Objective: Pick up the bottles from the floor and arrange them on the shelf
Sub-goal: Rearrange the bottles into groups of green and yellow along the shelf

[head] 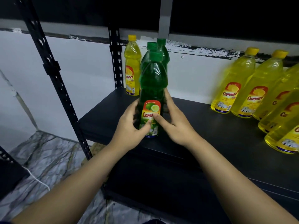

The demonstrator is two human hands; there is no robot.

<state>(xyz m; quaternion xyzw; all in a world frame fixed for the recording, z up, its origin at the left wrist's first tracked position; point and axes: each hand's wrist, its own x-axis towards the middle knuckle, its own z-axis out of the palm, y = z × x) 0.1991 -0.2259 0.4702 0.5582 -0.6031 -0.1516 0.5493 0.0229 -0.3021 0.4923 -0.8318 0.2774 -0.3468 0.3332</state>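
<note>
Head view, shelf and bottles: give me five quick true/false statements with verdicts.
1. Both hands are on the front green bottle. True: the left hand and the right hand flank it, thumbs on its label.
2. That bottle lies on its side. False: it stands upright on the shelf.
3. More green bottles stand right behind it. True.
4. A single yellow bottle stands at the shelf's back left. True.
5. The bottles at the right are green. False: the group of yellow bottles there has yellow caps.
</note>
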